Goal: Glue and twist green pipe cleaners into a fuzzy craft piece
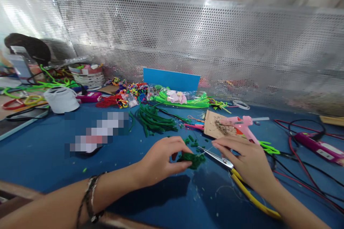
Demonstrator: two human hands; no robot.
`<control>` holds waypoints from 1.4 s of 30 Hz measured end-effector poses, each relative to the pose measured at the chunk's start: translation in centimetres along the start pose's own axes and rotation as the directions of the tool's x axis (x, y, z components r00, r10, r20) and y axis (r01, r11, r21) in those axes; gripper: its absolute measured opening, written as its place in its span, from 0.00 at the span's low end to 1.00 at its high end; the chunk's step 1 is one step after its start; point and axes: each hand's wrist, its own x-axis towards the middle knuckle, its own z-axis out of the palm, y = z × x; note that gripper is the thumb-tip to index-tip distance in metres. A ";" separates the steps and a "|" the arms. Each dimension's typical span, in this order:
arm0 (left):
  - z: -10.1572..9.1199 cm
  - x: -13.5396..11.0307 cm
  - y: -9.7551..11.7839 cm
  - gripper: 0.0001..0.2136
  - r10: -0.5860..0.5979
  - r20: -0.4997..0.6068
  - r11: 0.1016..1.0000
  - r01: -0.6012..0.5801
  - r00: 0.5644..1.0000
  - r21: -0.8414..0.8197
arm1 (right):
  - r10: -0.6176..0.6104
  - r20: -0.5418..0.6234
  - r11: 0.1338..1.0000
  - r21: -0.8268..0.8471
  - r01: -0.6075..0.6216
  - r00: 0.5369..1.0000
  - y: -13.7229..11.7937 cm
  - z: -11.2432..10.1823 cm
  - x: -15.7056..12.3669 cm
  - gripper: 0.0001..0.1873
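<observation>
My left hand [166, 155] is closed on a small dark green fuzzy piece [192, 158], gripped between thumb and fingers above the table. A thin pale strand [206, 150] runs from that piece to my right hand [238, 154], whose thumb and fingertips are pinched on its end. Beneath the right hand lie scissors [220, 159] with yellow handles, their blades pointing toward the green piece. Short green cuttings [191, 138] are scattered just behind it. Farther back rests a bundle of dark green chenille stems [154, 120].
A pink glue gun [245, 125] lies on a brown board [211, 125] at right, with cables and a purple device [318, 146] beyond. Bright green stems in plastic [188, 100], a blue panel [172, 78] and a white basket [88, 78] line the back. A blurred-out object [99, 134] lies left.
</observation>
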 end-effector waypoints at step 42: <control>-0.2 0.1 0.1 0.03 -0.047 -0.097 0.999 0.048 0.994 0.010 | 0.326 0.072 0.493 0.838 -0.234 0.943 -0.5 -0.4 0.5 0.14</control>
